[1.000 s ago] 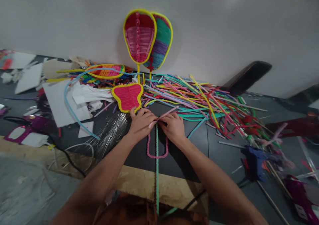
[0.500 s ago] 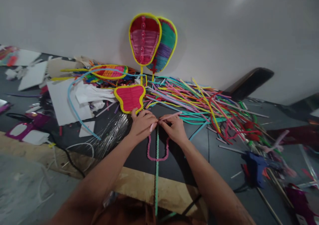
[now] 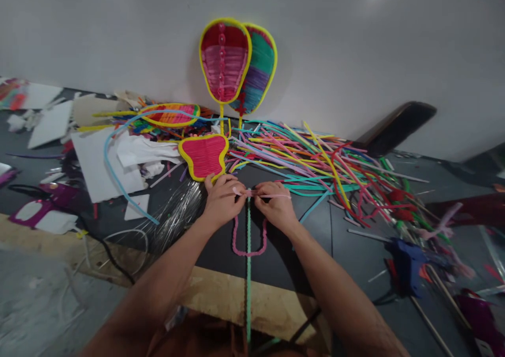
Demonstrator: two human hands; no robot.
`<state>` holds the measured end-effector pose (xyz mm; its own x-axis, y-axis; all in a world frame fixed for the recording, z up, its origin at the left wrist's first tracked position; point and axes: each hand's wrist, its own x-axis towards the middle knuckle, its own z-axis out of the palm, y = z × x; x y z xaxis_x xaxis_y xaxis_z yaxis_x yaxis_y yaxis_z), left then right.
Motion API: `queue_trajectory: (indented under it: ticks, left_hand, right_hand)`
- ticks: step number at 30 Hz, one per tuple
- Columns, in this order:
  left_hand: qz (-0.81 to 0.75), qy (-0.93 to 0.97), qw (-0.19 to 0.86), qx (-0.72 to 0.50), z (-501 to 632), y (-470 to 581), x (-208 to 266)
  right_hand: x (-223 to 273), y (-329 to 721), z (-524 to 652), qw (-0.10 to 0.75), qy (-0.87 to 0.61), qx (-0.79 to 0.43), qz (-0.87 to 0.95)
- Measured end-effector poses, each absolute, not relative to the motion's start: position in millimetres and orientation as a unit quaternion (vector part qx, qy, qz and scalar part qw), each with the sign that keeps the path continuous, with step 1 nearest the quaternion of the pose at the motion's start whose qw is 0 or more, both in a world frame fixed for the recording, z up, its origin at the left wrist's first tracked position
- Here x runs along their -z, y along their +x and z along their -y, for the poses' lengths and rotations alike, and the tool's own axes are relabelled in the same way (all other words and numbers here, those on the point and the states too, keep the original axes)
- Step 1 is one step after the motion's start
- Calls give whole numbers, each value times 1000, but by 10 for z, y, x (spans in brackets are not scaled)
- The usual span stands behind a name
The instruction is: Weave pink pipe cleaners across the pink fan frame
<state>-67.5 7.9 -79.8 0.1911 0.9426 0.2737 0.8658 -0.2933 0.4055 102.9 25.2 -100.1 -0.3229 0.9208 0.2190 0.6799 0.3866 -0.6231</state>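
Observation:
My left hand (image 3: 223,200) and my right hand (image 3: 275,201) pinch a light pink pipe cleaner (image 3: 272,195) from both sides. It lies across the upper end of a green twisted pipe cleaner stem (image 3: 248,273), which runs straight down toward my body. A darker pink twisted loop (image 3: 248,254) hangs below my hands in a U shape, and the stem crosses its bottom. My fingers hide the loop's upper ends. Just beyond my left hand lies a pink panel with a yellow fuzzy border (image 3: 205,157), close to my fingertips.
Two yellow-rimmed paddle shapes (image 3: 224,62) lean on the wall. A heap of coloured pipe cleaners (image 3: 292,151) spreads behind my hands. Thin silver wires (image 3: 177,212) and white sheets (image 3: 106,162) lie left. A blue glue gun (image 3: 408,265) sits right, a dark phone-like slab (image 3: 402,128) behind.
The light pink pipe cleaner now lies nearly level across the stem top; its right end was raised before. My hands have shifted slightly, and the view has moved a little.

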Motion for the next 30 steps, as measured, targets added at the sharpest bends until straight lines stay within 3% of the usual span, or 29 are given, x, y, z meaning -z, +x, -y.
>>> queue_trajectory:
  ticks: [7,14,24,30]
  left_hand:
    - [-588,771,88,-229,-87,-682,782]
    - [-543,788,110,-268,-34,-671,550]
    - [-537,636,313,-457,38,-745,387]
    - [-495,464,489,-549,119,-666,316]
  right_hand:
    - [957,1051,-238,307,-490,-253,775]
    - [759,1131,-202,411,-425,-345,729]
    - [471,1134,-85,476,-361,-312,739]
    - [372,1139,-13,509,-325,-299,739]
